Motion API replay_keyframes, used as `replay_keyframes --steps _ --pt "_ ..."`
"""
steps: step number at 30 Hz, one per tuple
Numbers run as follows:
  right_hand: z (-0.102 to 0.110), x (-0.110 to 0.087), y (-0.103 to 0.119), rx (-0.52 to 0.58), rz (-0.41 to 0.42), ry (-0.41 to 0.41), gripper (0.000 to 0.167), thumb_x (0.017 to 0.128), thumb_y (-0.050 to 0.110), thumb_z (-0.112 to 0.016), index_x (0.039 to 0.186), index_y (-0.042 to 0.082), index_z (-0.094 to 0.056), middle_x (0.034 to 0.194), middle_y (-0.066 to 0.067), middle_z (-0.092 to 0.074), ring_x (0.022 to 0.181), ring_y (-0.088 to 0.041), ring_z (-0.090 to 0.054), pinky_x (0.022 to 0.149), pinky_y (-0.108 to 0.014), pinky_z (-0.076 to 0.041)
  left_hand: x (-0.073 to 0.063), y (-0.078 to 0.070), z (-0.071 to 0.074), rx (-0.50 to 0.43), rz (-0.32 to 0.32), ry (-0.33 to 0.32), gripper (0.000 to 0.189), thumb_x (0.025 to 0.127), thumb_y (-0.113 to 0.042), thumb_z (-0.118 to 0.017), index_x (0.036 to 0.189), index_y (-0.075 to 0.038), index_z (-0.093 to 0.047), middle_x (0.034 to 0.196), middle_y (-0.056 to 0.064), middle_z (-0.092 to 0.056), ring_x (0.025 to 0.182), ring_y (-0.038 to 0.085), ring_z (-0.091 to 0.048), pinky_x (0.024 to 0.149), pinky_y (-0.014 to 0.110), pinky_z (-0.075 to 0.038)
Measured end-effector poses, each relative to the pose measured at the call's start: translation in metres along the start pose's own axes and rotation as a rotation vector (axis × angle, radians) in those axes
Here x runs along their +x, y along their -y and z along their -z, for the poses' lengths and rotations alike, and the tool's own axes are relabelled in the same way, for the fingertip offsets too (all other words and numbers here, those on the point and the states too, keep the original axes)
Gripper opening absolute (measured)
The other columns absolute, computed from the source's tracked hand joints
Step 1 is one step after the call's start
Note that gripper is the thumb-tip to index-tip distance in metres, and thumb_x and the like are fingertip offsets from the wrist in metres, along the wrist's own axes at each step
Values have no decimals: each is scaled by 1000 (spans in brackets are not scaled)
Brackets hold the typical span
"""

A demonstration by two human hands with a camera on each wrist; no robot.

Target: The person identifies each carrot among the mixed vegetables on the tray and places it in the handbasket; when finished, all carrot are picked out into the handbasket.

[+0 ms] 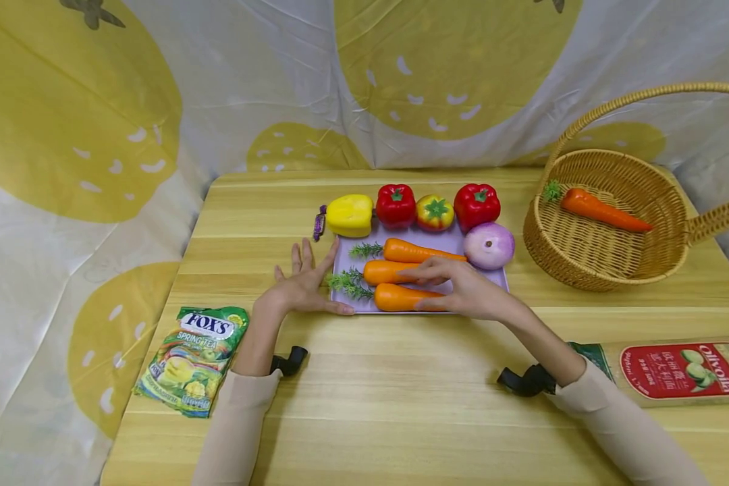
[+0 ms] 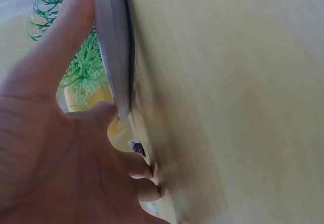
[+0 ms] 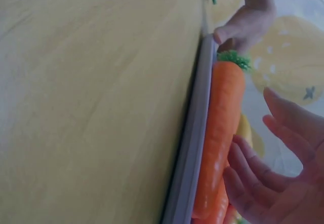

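A shallow lilac tray (image 1: 443,237) holds three orange carrots with green tops: a near one (image 1: 395,297), a middle one (image 1: 381,272) and a far one (image 1: 410,250). My left hand (image 1: 300,289) spreads its fingers at the tray's left end, thumb by the near corner and index fingertip at the left edge. Over the thinner ends of the carrots reaches my right hand (image 1: 470,287). In the right wrist view its loosely extended fingers (image 3: 253,176) come right up to the near carrot (image 3: 220,127), not wrapped round it.
Along the tray's far side sit a yellow pepper (image 1: 349,216), red peppers (image 1: 395,206), a tomato-like fruit (image 1: 435,213) and a purple onion (image 1: 489,246). A wicker basket (image 1: 541,250) with another carrot (image 1: 604,209) stands right. Candy bag (image 1: 194,361), wrapped sweet (image 1: 319,223) and pasta packet (image 1: 680,371) lie around.
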State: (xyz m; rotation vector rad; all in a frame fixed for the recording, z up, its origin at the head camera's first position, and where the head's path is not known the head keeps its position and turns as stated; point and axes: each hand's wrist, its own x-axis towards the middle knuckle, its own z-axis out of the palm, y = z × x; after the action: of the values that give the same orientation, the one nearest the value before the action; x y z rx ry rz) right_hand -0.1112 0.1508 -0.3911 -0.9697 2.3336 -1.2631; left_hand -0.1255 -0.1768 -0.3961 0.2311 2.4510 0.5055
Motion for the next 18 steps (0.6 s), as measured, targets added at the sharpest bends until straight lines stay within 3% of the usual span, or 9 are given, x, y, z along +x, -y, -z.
replay_keyframes --steps 3,18 --pt "-5 -1 -1 12 -16 -1 49 90 19 -82 136 12 -69 122 -6 -72 112 -24 -65 100 -47 -55 0 0 0 -3 1 -1 137 72 -76 -80 163 -40 16 163 24 39 152 44 35 114 80 16" --pt "-19 2 0 -38 -95 -29 47 89 16 -82 135 16 -71 118 -2 -73 102 -15 -64 88 -29 -53 -1 -1 -1 26 -5 -25 134 77 -67 -82 165 -35 15 162 28 36 152 47 33 113 83 12"
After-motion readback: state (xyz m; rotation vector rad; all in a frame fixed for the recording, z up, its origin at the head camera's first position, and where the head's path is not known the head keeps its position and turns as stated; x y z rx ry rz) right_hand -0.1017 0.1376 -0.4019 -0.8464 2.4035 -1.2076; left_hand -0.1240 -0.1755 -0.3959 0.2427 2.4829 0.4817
